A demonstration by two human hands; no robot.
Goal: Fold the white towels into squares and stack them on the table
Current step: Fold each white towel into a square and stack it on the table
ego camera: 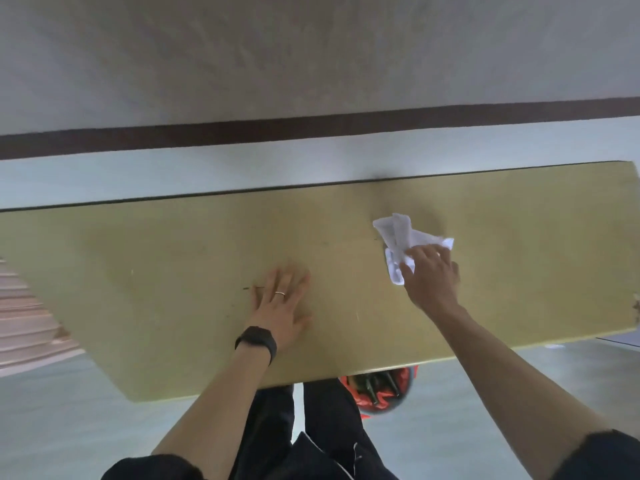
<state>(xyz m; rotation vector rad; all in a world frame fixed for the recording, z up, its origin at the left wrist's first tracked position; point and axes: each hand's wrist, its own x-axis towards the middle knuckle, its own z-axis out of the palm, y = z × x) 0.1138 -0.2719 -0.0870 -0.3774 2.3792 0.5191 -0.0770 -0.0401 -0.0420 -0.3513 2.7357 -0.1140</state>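
Head view: you stand at a long yellow-green table point(173, 258), its top bare apart from one towel. Beyond it are pale floor and a wall with a dark baseboard stripe; steps show at the far left edge.

Under the near table edge, by your legs, sits a red bin point(381, 389) with dark things inside. It is off the work surface and not in your way.

Your left hand point(282, 301) lies flat on the table, palm down, fingers spread, holding nothing. It wears a ring, and a dark band sits on the wrist.

Your right hand point(431, 277) is out to the right, fingers curled onto a crumpled white towel point(398, 237). It looks like a grip on the near edge, though the contact is partly hidden. The towel rests on the table right of centre, bunched up, not yet folded.

No stack of folded squares is in sight, so the task looks early. The step is likely pulling this towel in. Next you would spread it flat in front of you with both hands and find the corners. The table has room.
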